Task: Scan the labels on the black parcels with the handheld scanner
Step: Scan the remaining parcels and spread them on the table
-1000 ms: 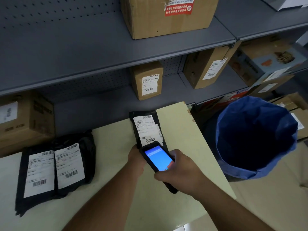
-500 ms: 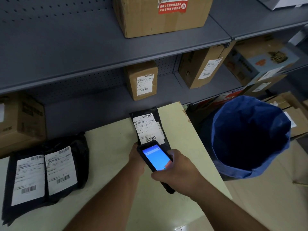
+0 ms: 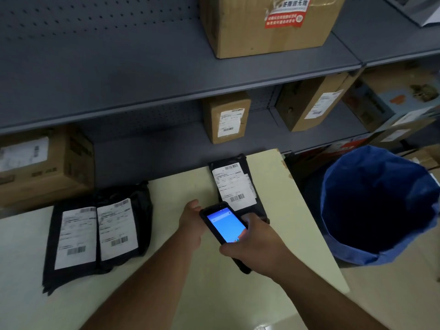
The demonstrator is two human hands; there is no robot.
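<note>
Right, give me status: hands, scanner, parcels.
Right hand gripping handheld scanner, screen lit. Left hand on table by lone black parcel. Two black parcels wait left. Nothing blocking.

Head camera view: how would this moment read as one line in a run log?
right hand: holds black handheld scanner | aimed: white label, black parcel | left hand: beside parcel | waiting: two black parcels

Three black parcels lie on the table: a pair (image 3: 76, 236) (image 3: 119, 229) side by side at left, one (image 3: 234, 184) at right. One handheld scanner (image 3: 225, 228) and one blue bag (image 3: 378, 206) show. Two hands (image 3: 192, 222) (image 3: 257, 244) are in view.
</note>
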